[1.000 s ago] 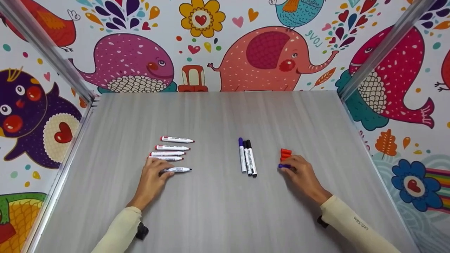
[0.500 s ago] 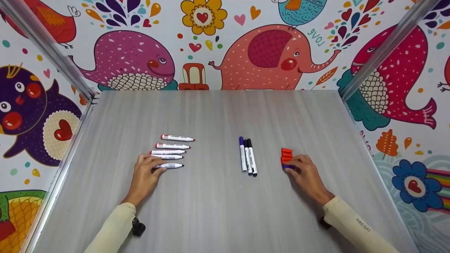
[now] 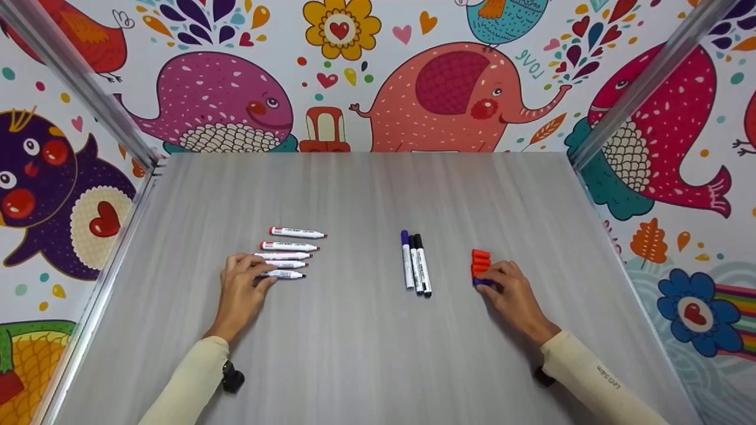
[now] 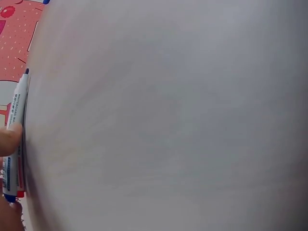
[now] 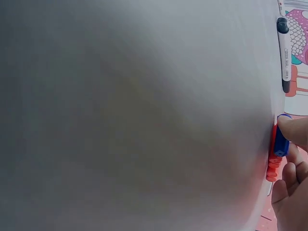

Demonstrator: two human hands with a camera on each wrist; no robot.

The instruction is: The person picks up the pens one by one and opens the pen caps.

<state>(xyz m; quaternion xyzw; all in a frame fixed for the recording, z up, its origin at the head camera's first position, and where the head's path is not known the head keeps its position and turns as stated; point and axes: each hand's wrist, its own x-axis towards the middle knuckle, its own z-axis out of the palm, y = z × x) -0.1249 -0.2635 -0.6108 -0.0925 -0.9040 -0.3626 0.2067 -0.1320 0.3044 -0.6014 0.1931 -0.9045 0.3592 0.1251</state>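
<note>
My left hand (image 3: 242, 290) pinches an uncapped whiteboard marker (image 3: 290, 274) with a white barrel, a dark tip and a blue end, which shows in the left wrist view. Just beyond it lie several uncapped red markers (image 3: 289, 247) in a stack of rows, tips to the right. On the right, my right hand (image 3: 512, 298) pinches a blue marker cap (image 5: 282, 137) between thumb and fingers. The cap is at the near end of a row of red caps (image 3: 481, 260), whose nearest part the fingers partly hide.
Between the hands, three capped markers lie side by side: one purple-capped marker (image 3: 407, 260) and two black-capped markers (image 3: 423, 265). The grey table (image 3: 366, 354) meets walls with printed cartoon animals at the back and sides.
My left hand has moved left and slightly away with the blue-ended marker, bringing it close to the red markers. The right hand has shifted the blue cap slightly right, beside the red caps.
</note>
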